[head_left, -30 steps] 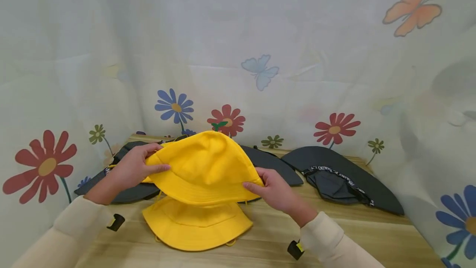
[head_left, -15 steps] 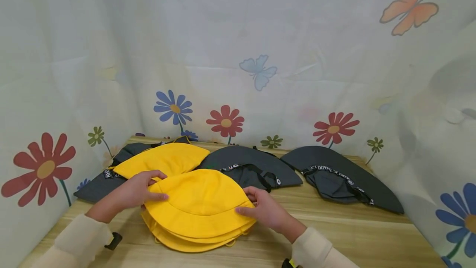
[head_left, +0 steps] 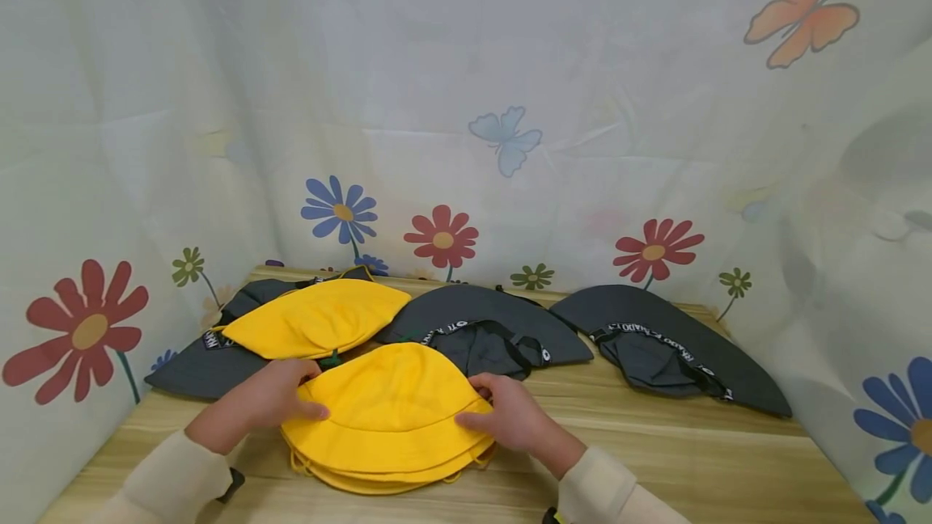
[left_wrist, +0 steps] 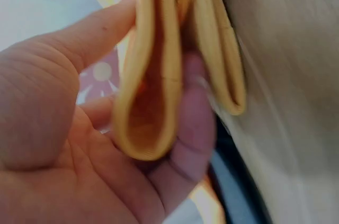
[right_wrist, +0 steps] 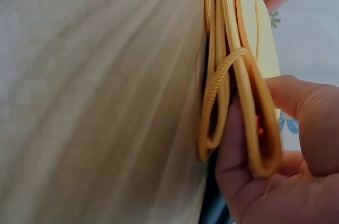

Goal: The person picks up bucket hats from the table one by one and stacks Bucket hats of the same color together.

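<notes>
A folded yellow bucket hat (head_left: 389, 411) lies on top of a stack of yellow hats (head_left: 379, 479) on the wooden table (head_left: 728, 467). My left hand (head_left: 273, 395) pinches its left edge, thumb on top; the left wrist view shows the folded brim (left_wrist: 151, 86) between thumb and fingers. My right hand (head_left: 510, 415) pinches the right edge; the right wrist view shows the brim (right_wrist: 259, 123) and a yellow cord (right_wrist: 214, 97) by my fingers.
Another yellow hat (head_left: 316, 318) lies behind on a dark grey hat (head_left: 196, 362). Two more dark grey hats (head_left: 488, 326) (head_left: 670, 346) lie along the back. A flower-printed curtain (head_left: 466, 103) surrounds the table.
Both hands have lowered the yellow hat from mid-air onto the stack of yellow hats, uncovering the yellow hat behind. They still pinch its edges.
</notes>
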Available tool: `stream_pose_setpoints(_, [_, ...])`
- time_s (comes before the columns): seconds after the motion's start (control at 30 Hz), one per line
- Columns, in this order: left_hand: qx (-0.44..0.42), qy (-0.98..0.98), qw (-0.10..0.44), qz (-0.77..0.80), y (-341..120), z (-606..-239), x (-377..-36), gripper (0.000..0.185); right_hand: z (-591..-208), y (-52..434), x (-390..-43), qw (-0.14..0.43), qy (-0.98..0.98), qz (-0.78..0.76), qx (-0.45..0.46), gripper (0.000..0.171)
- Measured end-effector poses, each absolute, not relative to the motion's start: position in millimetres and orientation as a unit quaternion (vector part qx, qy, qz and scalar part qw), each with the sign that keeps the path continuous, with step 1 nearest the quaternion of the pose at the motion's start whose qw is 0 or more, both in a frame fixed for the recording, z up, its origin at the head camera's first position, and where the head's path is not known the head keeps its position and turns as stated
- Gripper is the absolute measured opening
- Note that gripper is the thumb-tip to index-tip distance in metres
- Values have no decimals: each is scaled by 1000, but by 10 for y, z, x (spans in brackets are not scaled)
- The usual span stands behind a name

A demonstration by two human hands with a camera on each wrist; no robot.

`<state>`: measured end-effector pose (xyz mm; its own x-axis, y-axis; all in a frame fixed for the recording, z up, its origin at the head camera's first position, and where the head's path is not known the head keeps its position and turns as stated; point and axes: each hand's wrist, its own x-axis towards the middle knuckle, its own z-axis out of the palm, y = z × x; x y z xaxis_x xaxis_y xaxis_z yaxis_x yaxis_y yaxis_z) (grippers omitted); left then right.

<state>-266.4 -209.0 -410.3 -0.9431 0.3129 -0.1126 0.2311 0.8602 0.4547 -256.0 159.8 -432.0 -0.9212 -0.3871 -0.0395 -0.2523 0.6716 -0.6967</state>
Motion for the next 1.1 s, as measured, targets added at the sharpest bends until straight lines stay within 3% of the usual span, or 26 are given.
stream_pose_setpoints(0.2, [119,983,54,126,-1845,-3976,-2514,71,-4212,1547,-2520,36,930,-306,-200,64])
stream_pose_setpoints(0.37, [206,970,20,131,-1554,-3947,-2403,74,-4074,1415,-2471,-15,916,-287,-280,57])
stream_pose_setpoints(0.5, [269,948,68,154,-1405,-4016,-2353,79,-4067,1274,-2455,16,903,-250,-350,56])
stream_pose_setpoints(0.73, [249,951,135,122,-1301,-4135,-2329,81,-4215,1106,-2472,116,916,-157,-351,79])
stream_pose_setpoints(0.93, [252,952,127,115,-1298,-4155,-2363,81,-4254,1049,-2495,130,924,-151,-327,86])
stream_pose_setpoints(1.1, [278,946,77,150,-1386,-4098,-2437,69,-4311,1010,-2496,119,927,-132,-330,87])
